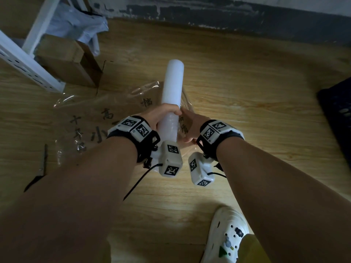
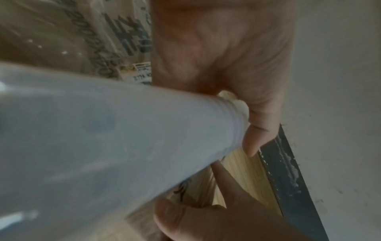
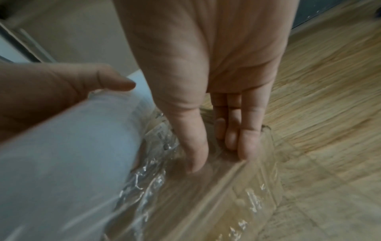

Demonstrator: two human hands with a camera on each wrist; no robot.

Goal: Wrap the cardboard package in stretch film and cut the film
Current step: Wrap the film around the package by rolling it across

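Observation:
A flat cardboard package (image 1: 106,114) with black handwriting lies on the wooden floor under wrinkled clear film. My left hand (image 1: 165,114) grips the white stretch film roll (image 1: 173,82) near its lower end, and the roll points away from me above the package. In the left wrist view the fingers (image 2: 257,133) curl round the roll (image 2: 103,146), with the package (image 2: 62,32) behind. My right hand (image 1: 187,126) rests at the package's right edge beside the roll. The right wrist view shows the thumb and straight fingers (image 3: 243,143) of that hand (image 3: 218,153) pressing film onto the package (image 3: 206,203) either side of an edge.
A brown cardboard box (image 1: 64,65) stands at the upper left beside a white metal frame (image 1: 28,59) and a pale plastic bag (image 1: 76,23). On the floor at the left lies a dark strip (image 1: 42,164). A dark object (image 1: 338,114) sits at the right; my white clog (image 1: 226,236) is near.

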